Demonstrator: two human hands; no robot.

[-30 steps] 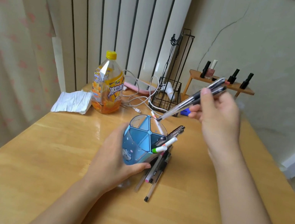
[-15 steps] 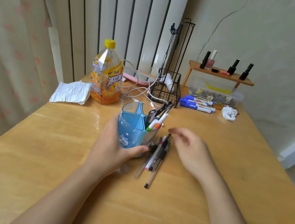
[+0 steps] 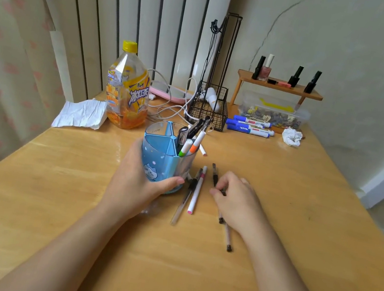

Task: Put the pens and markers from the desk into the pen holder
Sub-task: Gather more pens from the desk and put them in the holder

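Right hand (image 3: 235, 200) sitting on a black pen (image 3: 214, 174), fingers curled and pinching it, mid-desk (image 3: 297, 239). Pen's long axis running toward the far edge, tip poking out past the fingertips. Left hand (image 3: 136, 181) wrapped round the holder (image 3: 157, 162), just left of the pen.

Blue holder (image 3: 155, 162) with a white cloud print (part see-through), blue markers (image 3: 250, 127), yellow-capped orange bottle (image 3: 127, 94), tan counter (image 3: 303, 202).
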